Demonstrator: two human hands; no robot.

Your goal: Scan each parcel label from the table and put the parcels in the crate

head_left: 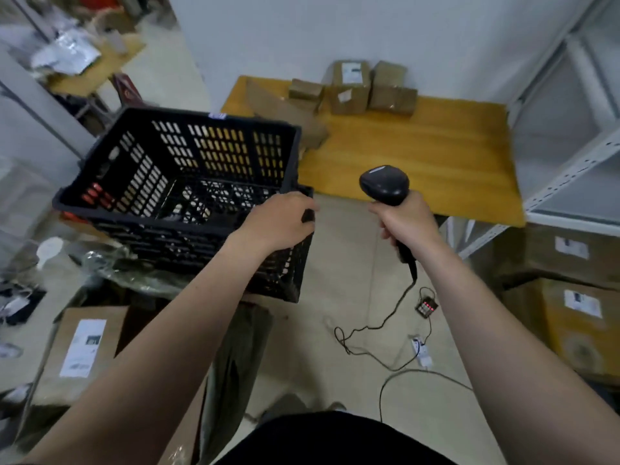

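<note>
Against the white wall, brown cardboard parcels (350,87) sit clustered at the far edge of the yellow wooden desk (419,156), none crated yet. The left hand (281,219) grips the rim of the black slotted plastic crate (181,182), likely to bring it closer. The right hand (402,219) has its fingers (389,226) wrapped round the black handheld barcode scanner (384,184), ready for aiming.

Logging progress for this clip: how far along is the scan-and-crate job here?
Nothing looks done: the black crate shows no parcel inside. In hand: the left hand grips the crate's near rim, the right hand holds the scanner. Left: the brown parcels sit at the far edge of the table, all to be scanned and crated.
</note>
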